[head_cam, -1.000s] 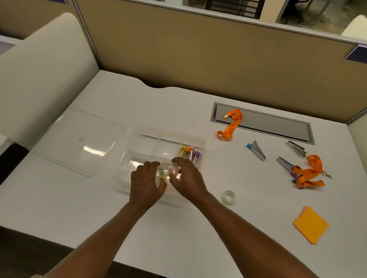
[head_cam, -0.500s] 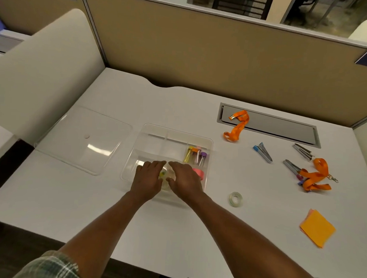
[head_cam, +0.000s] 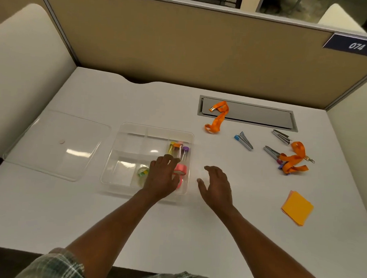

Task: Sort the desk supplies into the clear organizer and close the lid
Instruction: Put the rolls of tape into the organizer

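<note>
Organizer [head_cam: 122,179]: right hand [head_cam: 217,187] pulled off, empty; left hand [head_cam: 163,175] stays.

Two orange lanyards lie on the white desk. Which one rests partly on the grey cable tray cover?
The far orange lanyard, by itself near the desk's back; its metal end lies on the grey cover. The other lanyard tangles with metal clips.

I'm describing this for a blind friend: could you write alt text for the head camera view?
A person's left hand rests over a clear organizer holding tape rolls and coloured clips, while the open right hand hovers over the white desk beside it. The lid lies off to the left; orange lanyards, metal clips and orange sticky notes remain scattered on the right.
</note>
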### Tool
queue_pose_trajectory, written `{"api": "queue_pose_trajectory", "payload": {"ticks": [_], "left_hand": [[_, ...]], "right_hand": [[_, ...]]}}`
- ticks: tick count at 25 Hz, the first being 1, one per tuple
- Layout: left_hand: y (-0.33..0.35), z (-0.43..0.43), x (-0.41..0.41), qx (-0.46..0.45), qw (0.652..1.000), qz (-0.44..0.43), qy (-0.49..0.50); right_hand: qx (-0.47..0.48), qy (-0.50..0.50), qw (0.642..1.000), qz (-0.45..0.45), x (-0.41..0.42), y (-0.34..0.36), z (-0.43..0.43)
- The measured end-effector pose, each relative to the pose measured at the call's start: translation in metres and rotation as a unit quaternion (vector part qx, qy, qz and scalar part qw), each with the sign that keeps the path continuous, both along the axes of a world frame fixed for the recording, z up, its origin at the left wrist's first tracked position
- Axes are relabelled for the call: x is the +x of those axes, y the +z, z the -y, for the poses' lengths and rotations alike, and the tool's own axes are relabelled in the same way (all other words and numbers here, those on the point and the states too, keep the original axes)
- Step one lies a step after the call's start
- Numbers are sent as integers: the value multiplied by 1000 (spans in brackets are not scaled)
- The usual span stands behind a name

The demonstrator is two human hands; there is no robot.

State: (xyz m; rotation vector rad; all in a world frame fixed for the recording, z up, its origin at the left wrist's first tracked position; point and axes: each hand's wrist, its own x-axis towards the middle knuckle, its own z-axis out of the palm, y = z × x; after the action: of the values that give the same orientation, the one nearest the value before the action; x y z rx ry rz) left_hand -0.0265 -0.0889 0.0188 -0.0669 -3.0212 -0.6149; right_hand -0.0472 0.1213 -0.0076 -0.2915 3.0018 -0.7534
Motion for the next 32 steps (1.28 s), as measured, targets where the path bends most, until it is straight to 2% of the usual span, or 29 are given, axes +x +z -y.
{"api": "queue_pose_trajectory", "payload": {"ticks": [6, 14, 19, 25, 29, 32], "left_hand": [[-3, -84, -9, -13, 993, -4, -120], [-39, -163, -14, -75, 976, 109, -175], [-52, -178, -12, -106, 973, 120, -167], [-49, -174, -15, -78, 983, 118, -119], [-26, -159, -17, -15, 996, 59, -67], [-7, -131, -19, -3, 1000, 11, -25]], "right_hand": [[64, -86, 989, 101, 17, -19, -91], [141, -7, 972, 189, 33, -29, -142], [142, 15, 965, 219, 32, -33, -138], [150, 19, 963, 225, 33, -40, -128], [170, 26, 963, 205, 25, -46, -122], [183, 26, 965, 188, 15, -50, -110]]}}
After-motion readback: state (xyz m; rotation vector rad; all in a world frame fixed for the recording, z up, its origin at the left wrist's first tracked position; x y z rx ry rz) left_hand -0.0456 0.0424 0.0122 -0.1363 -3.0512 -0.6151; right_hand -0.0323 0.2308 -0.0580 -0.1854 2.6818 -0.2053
